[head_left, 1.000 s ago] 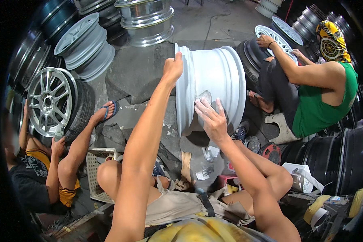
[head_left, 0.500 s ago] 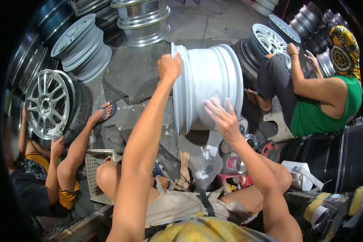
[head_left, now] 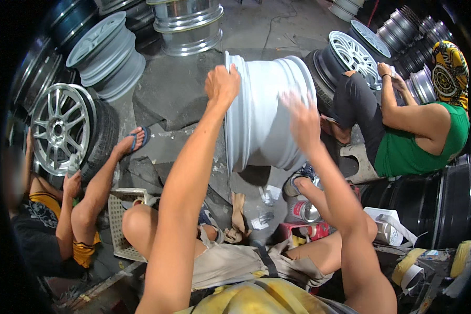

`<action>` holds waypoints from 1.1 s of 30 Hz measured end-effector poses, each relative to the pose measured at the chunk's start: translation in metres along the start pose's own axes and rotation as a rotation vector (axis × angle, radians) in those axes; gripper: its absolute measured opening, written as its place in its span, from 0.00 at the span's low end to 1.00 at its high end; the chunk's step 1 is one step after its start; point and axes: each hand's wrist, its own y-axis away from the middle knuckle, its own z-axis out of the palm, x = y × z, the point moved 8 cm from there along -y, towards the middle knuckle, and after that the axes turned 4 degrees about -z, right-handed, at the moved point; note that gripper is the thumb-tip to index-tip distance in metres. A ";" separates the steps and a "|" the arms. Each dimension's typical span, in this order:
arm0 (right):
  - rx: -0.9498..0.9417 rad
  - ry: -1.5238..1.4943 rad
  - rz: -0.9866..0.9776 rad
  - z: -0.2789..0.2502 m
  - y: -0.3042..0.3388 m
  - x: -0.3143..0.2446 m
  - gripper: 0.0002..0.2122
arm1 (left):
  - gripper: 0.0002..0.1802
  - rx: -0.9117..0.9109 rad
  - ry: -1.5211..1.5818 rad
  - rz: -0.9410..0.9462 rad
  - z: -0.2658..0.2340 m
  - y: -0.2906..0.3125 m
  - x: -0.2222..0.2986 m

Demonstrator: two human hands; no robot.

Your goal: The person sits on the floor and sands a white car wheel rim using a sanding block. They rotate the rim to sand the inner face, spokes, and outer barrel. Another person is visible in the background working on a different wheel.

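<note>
A light grey wheel rim (head_left: pixel 269 112) stands on edge before me, its barrel facing me. My left hand (head_left: pixel 222 86) is closed over the rim's left lip near the top. Over the right part of the barrel is my right hand (head_left: pixel 303 123), smeared by motion. Its fingers point up and left, toward the rim's surface. Whether anything lies under those fingers cannot be made out.
At left, a person holds a tool by a spoked wheel (head_left: pixel 59 129). Another person in green (head_left: pixel 421 138) sits at right near a grey rim (head_left: pixel 353 55). A plastic basket (head_left: pixel 121 225), a can (head_left: pixel 304 211) and a red container (head_left: pixel 293 230) lie close to my legs.
My right hand has moved up and slightly right across the barrel. My left hand keeps its hold on the lip. The person at right has brought both hands together.
</note>
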 end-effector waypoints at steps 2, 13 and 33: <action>-0.011 -0.123 0.045 -0.010 0.076 -0.029 0.23 | 0.26 -0.024 -0.039 -0.006 0.007 -0.010 0.009; -1.097 -0.413 0.389 0.168 0.354 -0.092 0.11 | 0.26 -0.029 -0.147 0.045 0.004 0.005 0.004; -0.590 -0.479 0.295 0.181 0.405 -0.147 0.17 | 0.28 -0.869 0.220 0.021 -0.035 0.181 -0.041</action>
